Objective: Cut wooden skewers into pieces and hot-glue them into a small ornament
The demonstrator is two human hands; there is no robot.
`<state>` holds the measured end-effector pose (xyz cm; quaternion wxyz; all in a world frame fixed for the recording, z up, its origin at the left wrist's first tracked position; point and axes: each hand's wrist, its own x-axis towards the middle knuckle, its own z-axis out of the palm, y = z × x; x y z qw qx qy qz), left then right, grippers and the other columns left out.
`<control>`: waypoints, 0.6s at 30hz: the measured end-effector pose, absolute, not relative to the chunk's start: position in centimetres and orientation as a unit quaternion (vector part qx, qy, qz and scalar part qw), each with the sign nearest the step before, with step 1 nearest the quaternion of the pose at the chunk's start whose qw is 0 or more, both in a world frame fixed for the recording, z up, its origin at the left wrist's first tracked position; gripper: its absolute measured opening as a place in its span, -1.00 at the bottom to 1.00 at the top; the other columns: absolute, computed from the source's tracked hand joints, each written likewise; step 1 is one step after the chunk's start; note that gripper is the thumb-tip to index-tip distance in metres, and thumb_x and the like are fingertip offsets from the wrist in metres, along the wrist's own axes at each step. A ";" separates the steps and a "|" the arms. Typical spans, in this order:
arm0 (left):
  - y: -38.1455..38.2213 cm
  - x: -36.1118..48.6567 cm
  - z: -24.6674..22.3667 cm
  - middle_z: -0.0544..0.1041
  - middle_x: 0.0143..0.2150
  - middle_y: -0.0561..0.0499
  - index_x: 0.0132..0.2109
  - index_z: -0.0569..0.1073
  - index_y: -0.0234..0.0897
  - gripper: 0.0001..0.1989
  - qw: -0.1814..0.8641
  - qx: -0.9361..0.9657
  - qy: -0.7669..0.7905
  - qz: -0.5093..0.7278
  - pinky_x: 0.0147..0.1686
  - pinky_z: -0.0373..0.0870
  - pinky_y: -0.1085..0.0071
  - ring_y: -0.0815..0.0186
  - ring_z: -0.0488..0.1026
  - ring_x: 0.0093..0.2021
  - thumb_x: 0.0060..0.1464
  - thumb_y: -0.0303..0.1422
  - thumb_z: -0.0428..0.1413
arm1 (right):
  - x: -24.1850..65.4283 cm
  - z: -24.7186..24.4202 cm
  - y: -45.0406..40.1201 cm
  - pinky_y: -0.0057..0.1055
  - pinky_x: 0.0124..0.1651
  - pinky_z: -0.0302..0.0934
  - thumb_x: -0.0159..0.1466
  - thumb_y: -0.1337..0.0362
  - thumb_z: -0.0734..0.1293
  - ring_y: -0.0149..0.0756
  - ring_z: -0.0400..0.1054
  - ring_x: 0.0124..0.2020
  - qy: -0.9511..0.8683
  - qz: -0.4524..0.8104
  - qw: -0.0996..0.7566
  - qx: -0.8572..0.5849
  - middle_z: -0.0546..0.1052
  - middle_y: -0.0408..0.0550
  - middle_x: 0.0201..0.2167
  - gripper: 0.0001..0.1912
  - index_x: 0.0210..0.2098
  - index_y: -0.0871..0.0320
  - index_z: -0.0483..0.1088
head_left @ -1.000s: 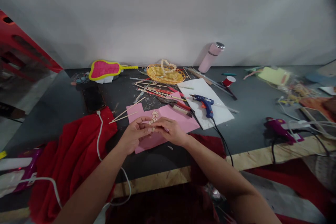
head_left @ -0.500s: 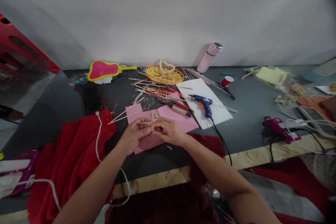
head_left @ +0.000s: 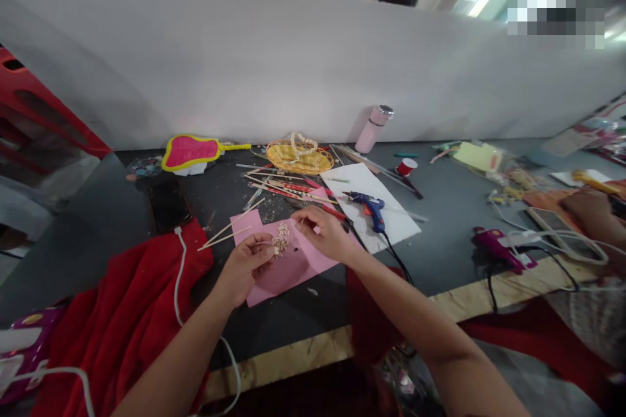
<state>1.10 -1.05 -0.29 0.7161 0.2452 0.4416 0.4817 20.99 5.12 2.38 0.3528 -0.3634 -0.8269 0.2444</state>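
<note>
My left hand (head_left: 251,260) is closed on the lower end of a small cluster of beige, bead-like pieces (head_left: 280,240), held between thumb and fingers. My right hand (head_left: 320,231) is just to the right of the cluster and apart from it. Its fingertips are pinched together; whatever they hold is too small to make out. Beneath both hands lies a folded sheet of pink paper (head_left: 274,283), with a small dark speck on it. Two thin wooden sticks (head_left: 229,228) rest partly on the paper, beside my left hand.
A blue glue gun (head_left: 369,208) lies on white paper (head_left: 357,176). Behind are a yellow wicker basket (head_left: 303,163), several sticks, and a pink bottle (head_left: 374,128). Red cloth (head_left: 141,280) and a phone (head_left: 169,203) lie left. Another person's hand (head_left: 589,205) is at far right.
My right hand has moved off the cluster, up and to the right. My left hand still holds the cluster. The view has tilted upward, and another person's hand now shows at right.
</note>
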 end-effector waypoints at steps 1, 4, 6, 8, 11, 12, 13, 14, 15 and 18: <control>-1.0 1.1 -0.3 0.52 -0.39 0.04 -0.18 0.39 -0.30 -0.62 0.717 0.247 0.435 0.485 -0.48 0.34 0.61 0.49 0.42 -0.50 -0.20 -0.42 0.29 | 21.4 2.8 6.4 -0.43 -0.23 0.23 0.26 0.34 0.19 -0.35 0.32 -0.27 -0.838 0.209 0.339 -0.374 0.45 -0.01 -0.25 -0.82 -0.17 0.18 0.35; -1.0 1.0 -0.3 0.52 -0.40 0.04 -0.21 0.40 -0.31 -0.65 0.720 0.252 0.422 0.490 -0.47 0.35 0.60 0.50 0.41 -0.50 -0.21 -0.41 0.30 | 22.7 3.8 11.2 -0.37 -0.11 0.20 0.27 0.35 0.17 -0.30 0.30 -0.18 -0.849 0.099 0.285 -0.434 0.43 0.02 -0.17 -0.78 -0.12 0.18 0.34; -0.9 0.9 -0.2 0.51 -0.42 0.05 -0.21 0.41 -0.31 -0.65 0.719 0.251 0.420 0.494 -0.46 0.36 0.58 0.50 0.40 -0.51 -0.21 -0.40 0.30 | 23.3 4.0 14.4 -0.33 -0.02 0.15 0.25 0.35 0.18 -0.25 0.26 -0.10 -0.844 0.022 0.227 -0.486 0.40 0.06 -0.11 -0.74 -0.07 0.21 0.32; -0.9 0.9 -0.2 0.50 -0.44 0.07 -0.20 0.41 -0.30 -0.63 0.720 0.249 0.416 0.497 -0.47 0.36 0.57 0.50 0.40 -0.52 -0.22 -0.39 0.30 | 23.7 4.0 17.0 -0.28 0.07 0.06 0.23 0.34 0.22 -0.18 0.19 -0.01 -0.837 -0.053 0.131 -0.529 0.37 0.10 -0.06 -0.69 -0.03 0.25 0.30; -1.0 0.8 -0.3 0.49 -0.45 0.07 -0.20 0.42 -0.30 -0.62 0.725 0.246 0.409 0.496 -0.47 0.35 0.57 0.50 0.40 -0.52 -0.24 -0.38 0.31 | 23.6 3.7 19.1 -0.24 0.08 0.03 0.22 0.31 0.24 -0.13 0.10 0.04 -0.829 -0.098 0.055 -0.547 0.36 0.12 -0.04 -0.68 -0.04 0.24 0.31; -1.0 0.8 -0.3 0.49 -0.45 0.07 -0.20 0.42 -0.30 -0.62 0.726 0.246 0.407 0.497 -0.46 0.34 0.57 0.50 0.39 -0.52 -0.24 -0.38 0.31 | 23.4 3.5 19.4 -0.23 0.07 0.04 0.22 0.31 0.24 -0.12 0.10 0.04 -0.829 -0.102 0.048 -0.548 0.37 0.12 -0.05 -0.70 -0.05 0.23 0.32; -1.0 0.8 -0.3 0.49 -0.45 0.07 -0.20 0.41 -0.30 -0.62 0.727 0.247 0.405 0.497 -0.46 0.34 0.57 0.50 0.39 -0.52 -0.24 -0.37 0.31 | 23.2 3.3 19.7 -0.23 0.06 0.04 0.22 0.31 0.23 -0.12 0.10 0.03 -0.829 -0.103 0.045 -0.548 0.38 0.12 -0.08 -0.73 -0.09 0.22 0.34; -1.0 0.8 -0.3 0.49 -0.44 0.07 -0.20 0.41 -0.30 -0.62 0.727 0.247 0.404 0.497 -0.46 0.34 0.57 0.50 0.39 -0.52 -0.23 -0.37 0.31 | 23.0 3.1 19.8 -0.23 0.05 0.05 0.23 0.31 0.22 -0.12 0.11 0.02 -0.828 -0.106 0.039 -0.549 0.40 0.12 -0.11 -0.76 -0.12 0.22 0.36; -1.0 0.8 -0.3 0.49 -0.44 0.07 -0.20 0.41 -0.30 -0.62 0.727 0.247 0.403 0.497 -0.46 0.33 0.57 0.50 0.40 -0.52 -0.23 -0.37 0.31 | 22.8 2.9 19.9 -0.23 0.04 0.06 0.24 0.32 0.21 -0.13 0.13 0.00 -0.828 -0.109 0.034 -0.549 0.42 0.12 -0.15 -0.79 -0.16 0.22 0.38; -1.0 0.8 -0.3 0.47 -0.44 0.07 -0.20 0.40 -0.30 -0.63 0.729 0.250 0.398 0.498 -0.46 0.33 0.56 0.49 0.39 -0.52 -0.21 -0.36 0.30 | 22.4 2.8 19.9 -0.29 -0.03 0.11 0.26 0.33 0.16 -0.15 0.15 -0.03 -0.826 -0.119 0.028 -0.550 0.43 0.13 -0.18 -0.78 -0.20 0.24 0.40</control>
